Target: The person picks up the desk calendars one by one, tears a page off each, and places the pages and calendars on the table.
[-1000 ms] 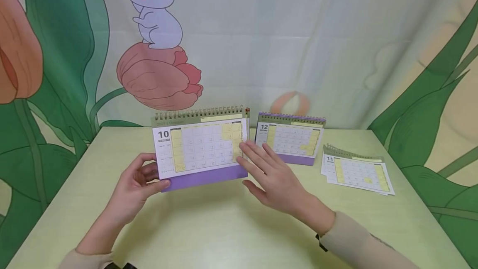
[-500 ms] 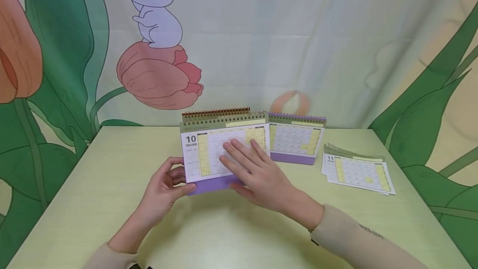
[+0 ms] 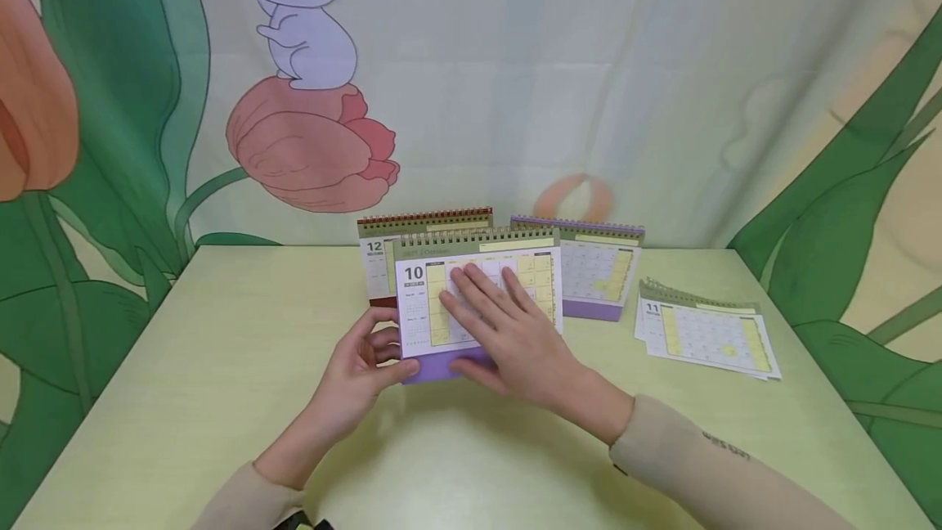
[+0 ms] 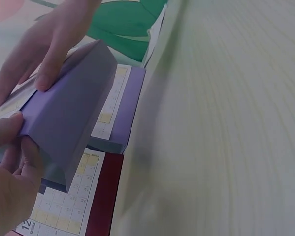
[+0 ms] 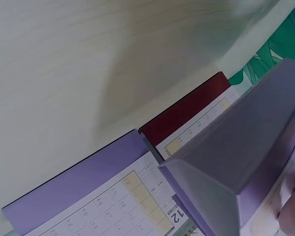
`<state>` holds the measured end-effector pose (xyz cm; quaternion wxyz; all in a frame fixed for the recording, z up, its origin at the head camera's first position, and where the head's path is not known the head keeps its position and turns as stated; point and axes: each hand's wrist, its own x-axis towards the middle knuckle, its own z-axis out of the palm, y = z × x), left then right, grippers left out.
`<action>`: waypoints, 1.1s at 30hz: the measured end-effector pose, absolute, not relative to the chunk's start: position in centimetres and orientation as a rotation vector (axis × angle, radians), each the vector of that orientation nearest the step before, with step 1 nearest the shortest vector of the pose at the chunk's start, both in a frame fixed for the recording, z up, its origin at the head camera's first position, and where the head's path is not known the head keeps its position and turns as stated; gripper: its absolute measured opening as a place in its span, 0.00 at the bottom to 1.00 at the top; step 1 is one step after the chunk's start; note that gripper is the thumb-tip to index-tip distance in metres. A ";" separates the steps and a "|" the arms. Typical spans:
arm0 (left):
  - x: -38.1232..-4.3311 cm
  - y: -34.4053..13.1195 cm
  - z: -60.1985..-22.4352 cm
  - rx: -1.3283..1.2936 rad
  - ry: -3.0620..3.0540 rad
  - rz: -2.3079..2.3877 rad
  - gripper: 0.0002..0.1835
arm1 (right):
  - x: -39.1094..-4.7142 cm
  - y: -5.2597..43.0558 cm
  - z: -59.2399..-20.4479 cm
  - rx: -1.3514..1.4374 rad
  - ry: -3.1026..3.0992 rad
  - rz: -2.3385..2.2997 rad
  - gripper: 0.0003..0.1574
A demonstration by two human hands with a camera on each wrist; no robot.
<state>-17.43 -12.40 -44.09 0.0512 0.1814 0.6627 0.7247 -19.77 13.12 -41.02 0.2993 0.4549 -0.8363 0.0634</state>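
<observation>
Shifted rightward, a purple-based, wire-bound paper calendar (image 3: 434, 325) is held above the pale-yellow bench (image 3: 257, 334), uncovering a dark-red-based calendar (image 3: 379, 268) behind and bringing its October page under the straight-fingered right hand (image 3: 515, 338). The left hand (image 3: 364, 362) grips the smooth, wedge-folded card's lower left corner.

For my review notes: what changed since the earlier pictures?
The held calendar moved rightward, uncovering more of the red-based calendar; the right hand now lies across the October page. The left hand still grips the held calendar's corner; the standing purple calendar and loose sheets stayed put.
</observation>
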 end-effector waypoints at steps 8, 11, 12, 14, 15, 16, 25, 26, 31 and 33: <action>-17.5 -11.8 -44.0 0.505 2.011 2.213 0.27 | -19.9 13.7 -41.0 1.202 -2.210 0.184 0.55; -17.5 -11.6 -43.9 0.487 2.016 2.211 0.27 | -20.0 13.9 -41.1 1.196 -2.212 0.197 0.54; -17.5 -11.5 -43.8 0.478 2.016 2.210 0.27 | -20.0 13.9 -41.1 1.196 -2.213 0.203 0.53; -17.5 -11.4 -43.8 0.464 2.015 2.205 0.27 | -20.0 14.1 -41.1 1.200 -2.210 0.207 0.52; -17.5 -11.4 -43.8 0.457 2.016 2.201 0.27 | -20.1 14.1 -41.1 1.201 -2.205 0.196 0.51; -17.5 -11.4 -43.8 0.447 2.017 2.198 0.26 | -20.2 14.1 -41.1 1.204 -2.197 0.179 0.50; -17.6 -11.5 -44.2 0.430 1.972 2.210 0.27 | -20.5 14.1 -41.1 1.220 -2.054 -0.037 0.34; -17.6 -11.5 -44.2 0.427 1.968 2.211 0.27 | -20.5 14.1 -41.0 1.226 -2.038 -0.032 0.33; -17.6 -11.4 -44.3 0.435 1.957 2.217 0.27 | -20.4 13.9 -40.7 1.238 -1.971 -0.004 0.25; -17.6 -11.3 -44.3 0.446 1.956 2.221 0.27 | -20.4 13.8 -40.6 1.228 -1.958 -0.001 0.24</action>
